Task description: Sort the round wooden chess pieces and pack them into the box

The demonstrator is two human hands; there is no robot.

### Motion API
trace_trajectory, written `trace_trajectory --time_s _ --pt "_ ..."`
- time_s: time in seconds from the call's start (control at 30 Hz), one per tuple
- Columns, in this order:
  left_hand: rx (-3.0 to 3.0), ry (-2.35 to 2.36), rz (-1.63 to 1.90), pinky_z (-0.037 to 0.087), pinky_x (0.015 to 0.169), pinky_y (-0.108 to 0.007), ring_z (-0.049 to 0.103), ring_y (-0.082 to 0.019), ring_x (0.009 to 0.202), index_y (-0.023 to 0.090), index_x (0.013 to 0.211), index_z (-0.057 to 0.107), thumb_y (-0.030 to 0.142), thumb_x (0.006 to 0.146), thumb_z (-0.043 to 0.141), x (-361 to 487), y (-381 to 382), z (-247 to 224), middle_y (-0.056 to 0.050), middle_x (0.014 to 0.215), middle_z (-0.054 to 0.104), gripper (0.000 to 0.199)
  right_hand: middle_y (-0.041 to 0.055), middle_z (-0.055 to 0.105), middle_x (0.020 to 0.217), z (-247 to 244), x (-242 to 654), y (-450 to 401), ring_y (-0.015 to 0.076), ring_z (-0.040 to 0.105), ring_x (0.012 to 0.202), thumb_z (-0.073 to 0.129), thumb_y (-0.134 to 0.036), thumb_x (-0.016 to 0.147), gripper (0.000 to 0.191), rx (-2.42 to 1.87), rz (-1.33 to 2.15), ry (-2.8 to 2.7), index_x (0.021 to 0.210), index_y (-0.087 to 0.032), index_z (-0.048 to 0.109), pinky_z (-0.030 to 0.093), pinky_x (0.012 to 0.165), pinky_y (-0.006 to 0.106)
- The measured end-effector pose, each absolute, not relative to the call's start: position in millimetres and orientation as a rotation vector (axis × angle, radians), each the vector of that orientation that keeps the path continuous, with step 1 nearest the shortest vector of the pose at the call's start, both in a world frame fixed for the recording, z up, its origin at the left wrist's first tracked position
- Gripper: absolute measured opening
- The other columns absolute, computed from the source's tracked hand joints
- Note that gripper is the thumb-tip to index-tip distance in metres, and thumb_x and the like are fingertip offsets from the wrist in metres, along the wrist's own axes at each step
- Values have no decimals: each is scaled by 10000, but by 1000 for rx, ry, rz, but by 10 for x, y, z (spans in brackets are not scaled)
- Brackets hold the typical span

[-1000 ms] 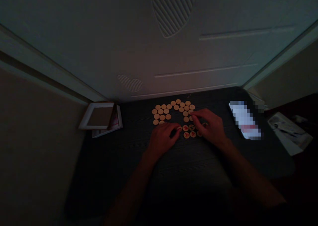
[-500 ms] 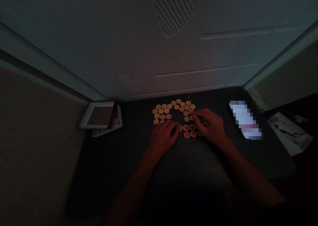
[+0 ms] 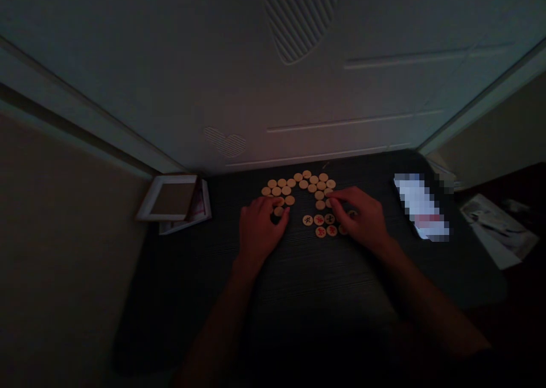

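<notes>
Several round wooden pieces lie on the dark table (image 3: pixel 196 280). Those at the back show plain faces, like the plain piece (image 3: pixel 306 174). Nearer me are pieces with red or black characters, among them a black-marked piece (image 3: pixel 307 220) and a red-marked piece (image 3: pixel 321 232). My left hand (image 3: pixel 261 228) is over the left plain pieces, thumb and fingers apart, holding nothing. My right hand (image 3: pixel 360 216) has thumb and forefinger together at the edge of a plain piece (image 3: pixel 328 193) in the right group; its palm hides parts of some marked pieces.
An open shallow box (image 3: pixel 147 209) sits at the table's back left, overlapping another box lid. A phone with a lit, blurred screen (image 3: pixel 420 206) lies on the right. Behind the table stands a pale panel with heart reliefs (image 3: pixel 226 143). Papers (image 3: pixel 499 228) lie beyond the right edge.
My left hand has moved left, off the black-marked piece, and its fingers have spread over the left plain pieces. My right hand has stayed nearly still.
</notes>
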State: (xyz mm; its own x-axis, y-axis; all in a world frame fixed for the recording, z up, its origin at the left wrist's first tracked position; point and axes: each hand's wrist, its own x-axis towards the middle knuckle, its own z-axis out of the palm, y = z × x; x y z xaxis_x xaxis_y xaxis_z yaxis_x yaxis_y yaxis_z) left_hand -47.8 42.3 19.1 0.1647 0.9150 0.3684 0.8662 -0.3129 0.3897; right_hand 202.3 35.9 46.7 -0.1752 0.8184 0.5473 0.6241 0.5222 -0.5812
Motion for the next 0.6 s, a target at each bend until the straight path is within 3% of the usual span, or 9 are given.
trace_trajectory --time_s 0.27,0.6 --pt "2422 1703 696 427 859 -436 654 -279 972 245 953 669 359 901 691 -526 379 226 -48 1001 735 127 43 754 954 431 2021 358 188 704 875 585 -251 969 173 -1171 307 -1905 1060 -227 730 574 802 361" --pt "2194 1497 726 540 744 -350 697 -185 785 251 1079 663 320 850 740 -518 175 335 -13 987 744 251 53 752 929 417 2031 398 187 704 843 590 -232 955 164 -1177 255 -1870 1038 -206 729 573 774 339"
